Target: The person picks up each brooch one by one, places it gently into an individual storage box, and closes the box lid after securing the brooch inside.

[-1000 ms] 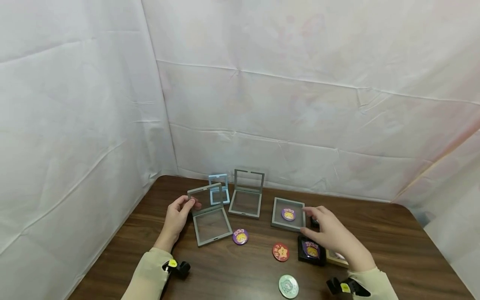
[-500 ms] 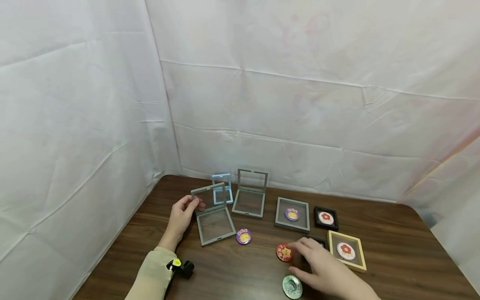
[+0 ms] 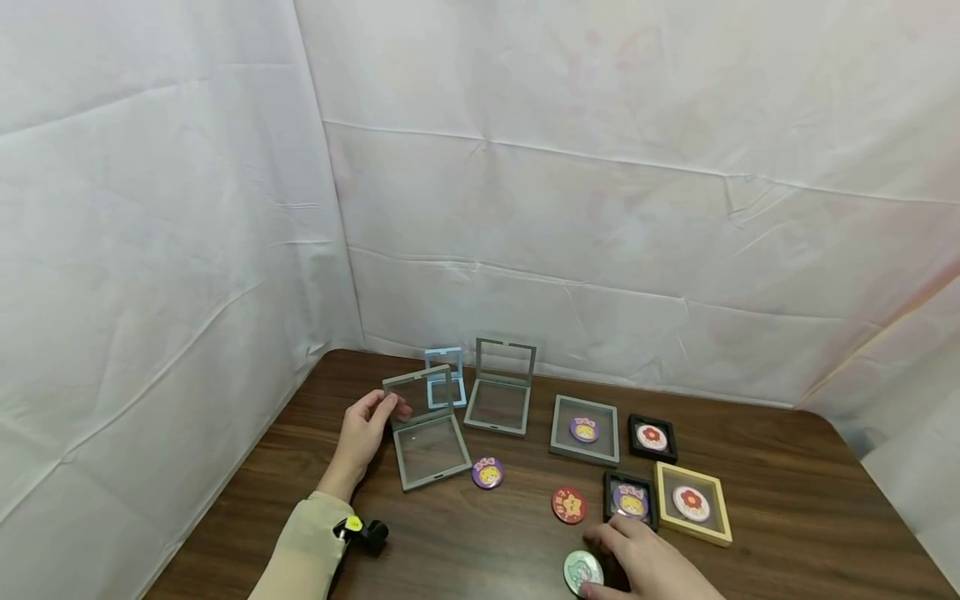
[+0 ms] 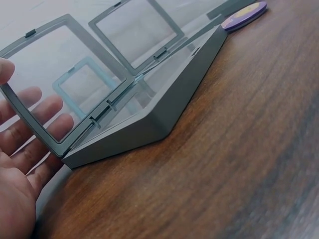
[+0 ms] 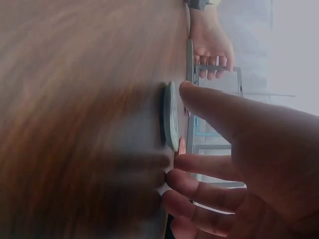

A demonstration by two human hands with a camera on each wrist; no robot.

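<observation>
Lying near right hand [image 3: 647,562] — green badge [image 3: 581,569], face-up

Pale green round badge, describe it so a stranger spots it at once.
On the brown wood-grain table, find the round red badge with a yellow star. Just nearer the viewer is the round pale green badge; no other badge here is green.

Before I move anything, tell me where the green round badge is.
In the head view, the green round badge is low in the picture, right of centre, beside the right hand and nearer the person than the red badge.
</observation>
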